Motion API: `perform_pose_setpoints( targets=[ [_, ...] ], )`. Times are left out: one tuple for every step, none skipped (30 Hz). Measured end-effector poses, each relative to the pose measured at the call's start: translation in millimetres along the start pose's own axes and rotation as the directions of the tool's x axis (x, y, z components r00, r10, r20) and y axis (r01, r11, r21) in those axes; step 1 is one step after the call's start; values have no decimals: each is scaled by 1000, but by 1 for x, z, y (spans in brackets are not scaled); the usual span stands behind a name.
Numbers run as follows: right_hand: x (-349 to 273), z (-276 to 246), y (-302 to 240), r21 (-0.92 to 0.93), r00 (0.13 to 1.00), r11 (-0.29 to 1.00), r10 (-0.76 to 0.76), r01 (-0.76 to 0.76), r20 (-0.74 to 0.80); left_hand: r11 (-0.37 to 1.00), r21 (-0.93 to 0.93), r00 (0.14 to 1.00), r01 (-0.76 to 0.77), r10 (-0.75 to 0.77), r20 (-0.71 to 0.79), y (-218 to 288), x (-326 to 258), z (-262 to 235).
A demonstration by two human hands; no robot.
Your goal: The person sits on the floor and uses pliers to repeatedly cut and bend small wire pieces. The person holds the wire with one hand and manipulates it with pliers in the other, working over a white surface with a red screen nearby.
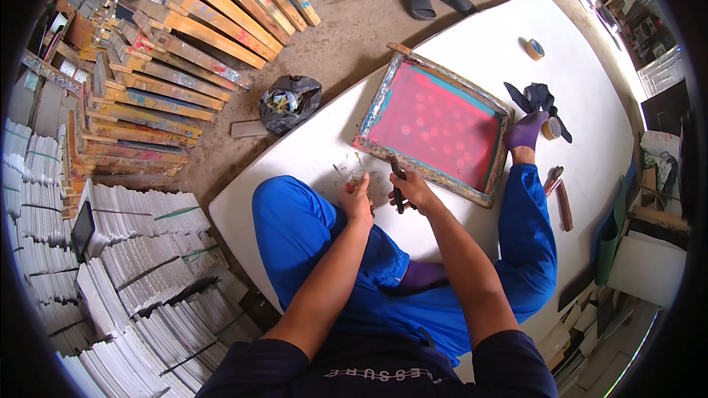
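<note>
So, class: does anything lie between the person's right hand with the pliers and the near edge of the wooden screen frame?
Nothing visible does. The right hand holds the pliers right against the near edge of the screen frame; the left hand is off to the side.

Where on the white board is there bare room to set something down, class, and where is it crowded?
The white board is bare between the screen frame and the tape roll, and along its far right edge. It is crowded near the left hand and right hand, among scraps, pliers and knees.

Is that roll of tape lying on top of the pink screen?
No, the tape roll lies on the white board, apart from the framed pink screen.
</note>
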State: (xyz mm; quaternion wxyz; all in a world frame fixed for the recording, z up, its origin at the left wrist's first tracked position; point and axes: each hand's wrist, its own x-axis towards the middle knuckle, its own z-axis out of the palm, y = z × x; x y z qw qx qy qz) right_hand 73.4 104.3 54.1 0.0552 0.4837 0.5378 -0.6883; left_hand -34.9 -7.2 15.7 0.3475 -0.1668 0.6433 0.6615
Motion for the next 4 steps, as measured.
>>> perform_pose_setpoints(
  targets=[
    [1,0,-1,8,1000,1000,-1,1,0,1000,5,1000,4,-4,0,-1,0,0],
    [1,0,-3,16,1000,1000,-3,3,1,1000,10,1000,7,-7,0,-2,0,1],
    [2,0,-4,25,1000,1000,-4,4,1,1000,16,1000,11,-11,-1,0,-2,1],
    [2,0,-4,25,1000,1000,-2,2,2,1000,16,1000,13,-13,-3,1,-2,1]
  ],
)
